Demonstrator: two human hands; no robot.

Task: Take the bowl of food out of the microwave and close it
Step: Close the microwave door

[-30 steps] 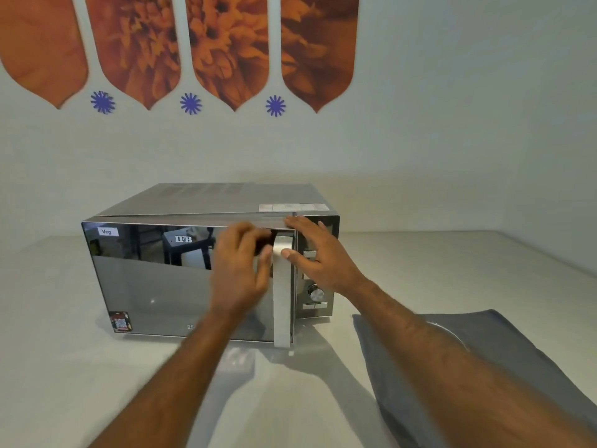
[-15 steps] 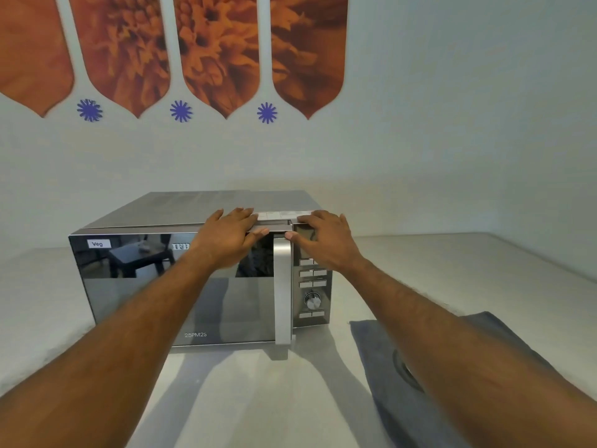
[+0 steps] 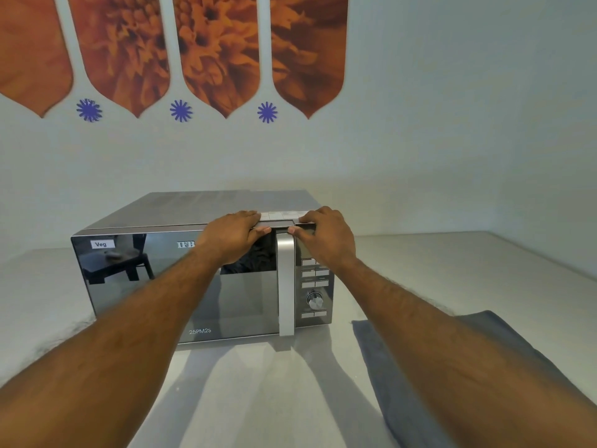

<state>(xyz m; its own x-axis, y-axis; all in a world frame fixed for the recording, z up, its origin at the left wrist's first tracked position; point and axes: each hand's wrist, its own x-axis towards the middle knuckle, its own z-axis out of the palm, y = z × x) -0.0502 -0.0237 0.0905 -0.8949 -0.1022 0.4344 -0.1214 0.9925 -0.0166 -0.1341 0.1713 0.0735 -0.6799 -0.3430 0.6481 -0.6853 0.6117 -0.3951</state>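
Note:
The silver microwave (image 3: 142,295) stands on the counter with its mirrored door flush against the body. Its vertical handle (image 3: 286,286) sits just left of the control panel (image 3: 315,300). My left hand (image 3: 232,234) lies flat over the door's top edge, left of the handle, with the thumb on the door front. My right hand (image 3: 326,236) rests on the top edge above the control panel. Neither hand holds anything. No bowl of food shows in this view.
A grey cloth (image 3: 452,367) lies on the pale counter (image 3: 258,389) to the right of the microwave, partly under my right forearm. The wall with orange flower panels stands close behind. The counter ends at a wall on the far right.
The door swung fully shut against the body. My left hand left the handle and moved up to the top edge. My right hand rose from the panel front to the top.

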